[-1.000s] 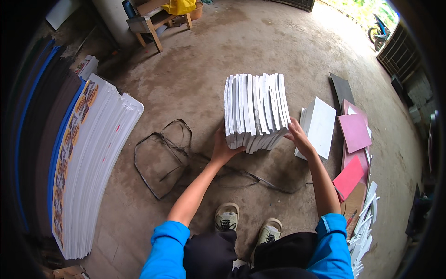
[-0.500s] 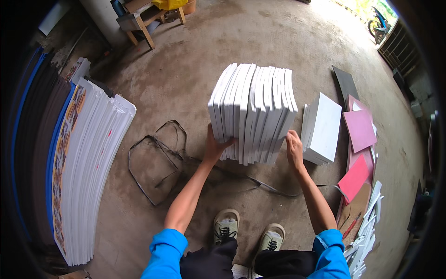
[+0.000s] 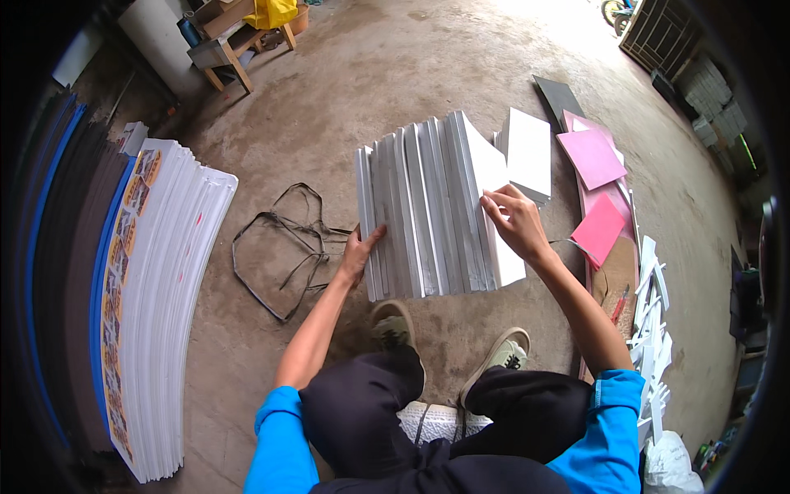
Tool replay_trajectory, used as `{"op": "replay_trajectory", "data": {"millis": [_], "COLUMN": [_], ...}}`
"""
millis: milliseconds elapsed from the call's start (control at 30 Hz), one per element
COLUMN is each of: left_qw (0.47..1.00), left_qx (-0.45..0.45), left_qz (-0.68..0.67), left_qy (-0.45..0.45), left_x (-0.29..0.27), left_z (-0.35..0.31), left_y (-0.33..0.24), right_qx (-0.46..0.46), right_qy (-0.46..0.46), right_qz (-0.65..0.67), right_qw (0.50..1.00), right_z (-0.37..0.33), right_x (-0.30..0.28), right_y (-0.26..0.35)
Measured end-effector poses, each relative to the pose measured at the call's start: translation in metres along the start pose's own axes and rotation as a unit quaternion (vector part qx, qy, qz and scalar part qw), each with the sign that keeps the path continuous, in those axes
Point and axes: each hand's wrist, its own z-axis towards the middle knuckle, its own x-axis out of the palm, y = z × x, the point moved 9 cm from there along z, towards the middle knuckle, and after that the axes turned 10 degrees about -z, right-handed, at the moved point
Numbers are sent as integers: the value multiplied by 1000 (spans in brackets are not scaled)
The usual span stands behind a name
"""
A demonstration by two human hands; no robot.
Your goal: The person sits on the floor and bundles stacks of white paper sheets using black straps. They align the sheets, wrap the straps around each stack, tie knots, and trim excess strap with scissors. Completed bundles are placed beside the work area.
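Note:
Between my two hands is a thick stack of white foam-like boards [image 3: 424, 218], standing on edge with greyish edges facing me. My left hand [image 3: 359, 253] grips its left side low down, the thumb lying on the near edges and the other fingers partly hidden behind. My right hand [image 3: 518, 218] presses bent fingers against the broad white face at the stack's right end. Whether the stack touches the floor I cannot tell. Just beyond my right hand sits a smaller stack of white boards [image 3: 529, 152].
A tangled black strap [image 3: 284, 235] lies to the left, near a tall pile of long white sheets [image 3: 169, 305]. On the right are pink sheets [image 3: 591, 158], a red-pink sheet [image 3: 599, 229], a red-handled cutter [image 3: 619, 305] and white offcut strips [image 3: 650, 354]. A wooden bench [image 3: 222, 53] stands far left.
The stack has turned, so its broad right face now shows. My right hand has shifted up onto that face, and my left hand stays on the left side. The view has swung rightward.

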Motion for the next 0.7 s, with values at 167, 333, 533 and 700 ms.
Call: {"op": "replay_trajectory", "data": {"millis": [167,333,533,700], "left_qw": [996,985,975,996], "left_qx": [-85,-133,-162,-54], "left_qz": [18,-75,-62,25], "left_qy": [2,85,139,61], "left_x": [17,72,93,69], "left_z": [-21,1,29,59], "left_y": [54,140,198,185], "right_qx": [6,23,68,-15], "right_qy": [12,9,43,46], "right_qz": [-38,-113,-146,-178], "right_qw": [999,993,986,983], "right_z": [-40,-63,-75,-75], "right_x": [-8,-22,6,40], "right_y": [-9,-39,-91,-65]}}
